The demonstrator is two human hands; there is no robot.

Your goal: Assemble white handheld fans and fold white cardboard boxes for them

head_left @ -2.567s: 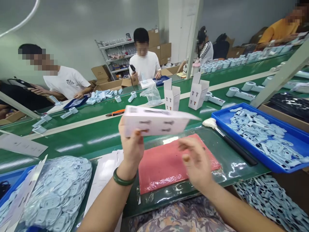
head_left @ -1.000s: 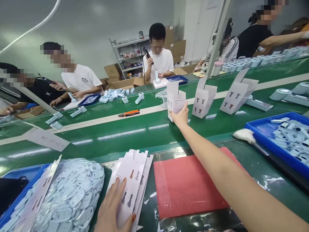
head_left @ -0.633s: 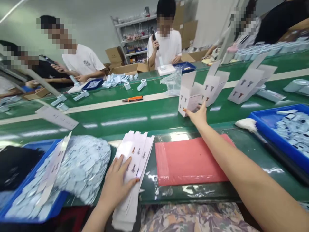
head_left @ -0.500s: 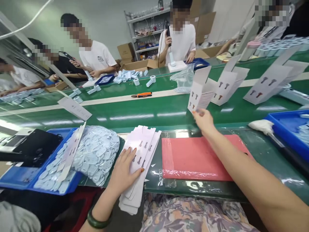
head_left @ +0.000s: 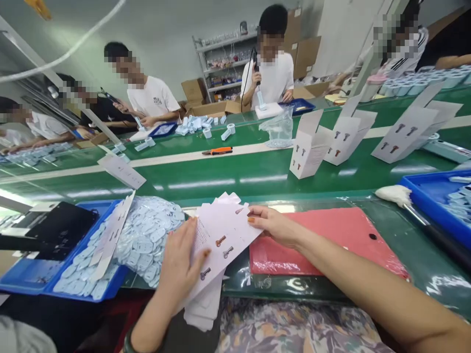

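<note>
A stack of flat white carton blanks (head_left: 217,240) printed with small tool pictures lies at the near table edge. My left hand (head_left: 180,262) presses on the top blank with fingers curled over its left edge. My right hand (head_left: 274,225) pinches the same blank's right edge, lifting it slightly off the stack. A red pad (head_left: 331,240) under clear plastic lies just right of the stack. Three folded, open-topped white boxes (head_left: 309,147) stand on the green conveyor belt (head_left: 221,174) beyond.
A blue tray heaped with pale blue plastic pieces (head_left: 140,240) sits at my left; another blue tray (head_left: 437,201) with a brush (head_left: 393,193) is at right. An orange-handled tool (head_left: 217,151) lies on the belt. Other people work across the belt.
My right hand let go of the folded box on the belt and drew back to the stack. It now grips the top blank, which my left hand holds too.
</note>
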